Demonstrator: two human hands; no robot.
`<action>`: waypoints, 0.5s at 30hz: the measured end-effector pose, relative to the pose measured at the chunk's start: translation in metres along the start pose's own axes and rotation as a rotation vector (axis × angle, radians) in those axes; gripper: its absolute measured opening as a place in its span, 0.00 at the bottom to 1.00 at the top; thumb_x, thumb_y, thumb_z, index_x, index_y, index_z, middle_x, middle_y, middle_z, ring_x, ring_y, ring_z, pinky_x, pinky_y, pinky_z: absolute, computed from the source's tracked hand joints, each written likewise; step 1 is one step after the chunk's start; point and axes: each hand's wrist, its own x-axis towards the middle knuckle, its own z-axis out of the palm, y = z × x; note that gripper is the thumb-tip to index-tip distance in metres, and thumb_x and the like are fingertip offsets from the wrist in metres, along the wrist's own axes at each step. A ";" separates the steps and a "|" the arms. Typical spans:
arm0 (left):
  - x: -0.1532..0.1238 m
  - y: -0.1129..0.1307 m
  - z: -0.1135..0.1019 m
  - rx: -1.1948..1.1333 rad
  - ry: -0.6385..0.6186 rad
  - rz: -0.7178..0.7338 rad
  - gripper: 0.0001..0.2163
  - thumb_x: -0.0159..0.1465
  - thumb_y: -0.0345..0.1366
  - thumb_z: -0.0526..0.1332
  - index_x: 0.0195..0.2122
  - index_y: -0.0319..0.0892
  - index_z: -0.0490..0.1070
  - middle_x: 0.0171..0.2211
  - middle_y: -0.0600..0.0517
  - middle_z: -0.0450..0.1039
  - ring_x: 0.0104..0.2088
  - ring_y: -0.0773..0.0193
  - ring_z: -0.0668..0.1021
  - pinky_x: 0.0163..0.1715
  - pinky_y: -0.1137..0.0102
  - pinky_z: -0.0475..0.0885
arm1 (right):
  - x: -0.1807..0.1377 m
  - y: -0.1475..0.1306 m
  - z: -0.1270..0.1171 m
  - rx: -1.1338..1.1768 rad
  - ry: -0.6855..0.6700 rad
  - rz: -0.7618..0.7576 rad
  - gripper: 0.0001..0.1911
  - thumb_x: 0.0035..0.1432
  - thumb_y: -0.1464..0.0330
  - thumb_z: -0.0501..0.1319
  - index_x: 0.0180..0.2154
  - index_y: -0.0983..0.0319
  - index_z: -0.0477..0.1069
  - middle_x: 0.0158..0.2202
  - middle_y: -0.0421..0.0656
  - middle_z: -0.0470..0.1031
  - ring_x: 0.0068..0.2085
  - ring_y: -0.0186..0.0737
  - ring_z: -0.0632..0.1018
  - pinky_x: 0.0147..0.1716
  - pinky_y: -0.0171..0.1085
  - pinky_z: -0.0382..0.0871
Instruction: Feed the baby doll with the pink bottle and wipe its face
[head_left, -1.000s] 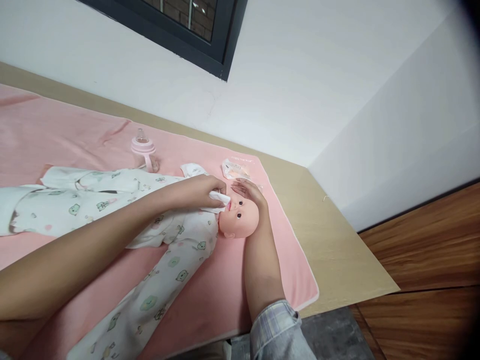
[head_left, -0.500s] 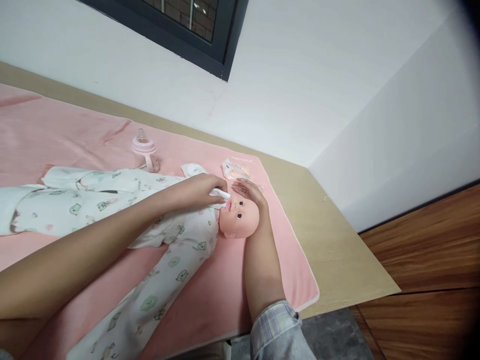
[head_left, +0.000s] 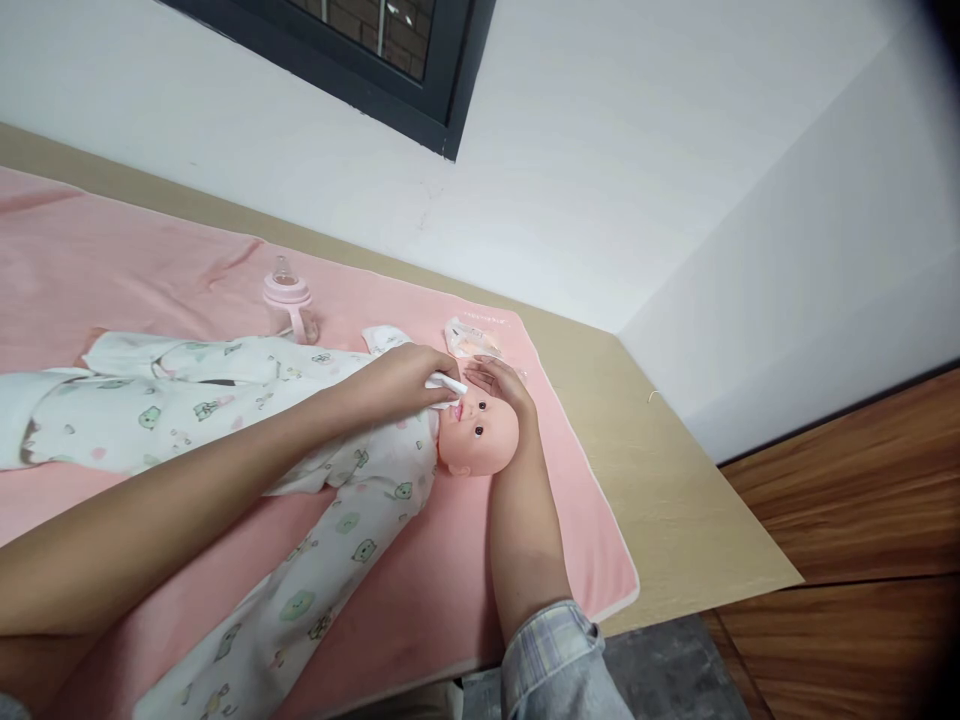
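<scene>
A bald baby doll [head_left: 491,445] lies on its back, dressed in a white suit [head_left: 382,460] with green and pink animal prints. My left hand [head_left: 416,380] reaches across the doll's chest, thumb and fingers closed on a folded white cloth [head_left: 448,384]. One edge of that cloth is close to the doll's mouth; whether it touches the lips I cannot tell. Around the top and far side of the head curves my right hand [head_left: 499,382], its fingers stretched out along the far cheek and holding nothing else. Part of its palm is hidden behind the head.
Under the doll a pink blanket [head_left: 450,570] covers much of the wooden table [head_left: 637,470]. A baby bottle [head_left: 287,303] with a pink collar and handle stands beyond the doll's legs. Near the far edge lies a clear plastic packet [head_left: 471,338]. A white wall [head_left: 570,170] rises behind.
My left hand has shifted slightly up and to the right, and the white cloth has moved a little further over the doll's mouth. My right hand and the doll look unmoved.
</scene>
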 end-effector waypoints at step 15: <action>-0.001 0.007 -0.003 -0.113 0.041 -0.048 0.10 0.61 0.40 0.59 0.37 0.41 0.76 0.37 0.52 0.78 0.37 0.58 0.78 0.35 0.71 0.66 | -0.006 -0.005 0.005 -0.040 0.057 -0.002 0.08 0.54 0.66 0.64 0.36 0.61 0.72 0.33 0.43 0.78 0.45 0.40 0.79 0.53 0.43 0.71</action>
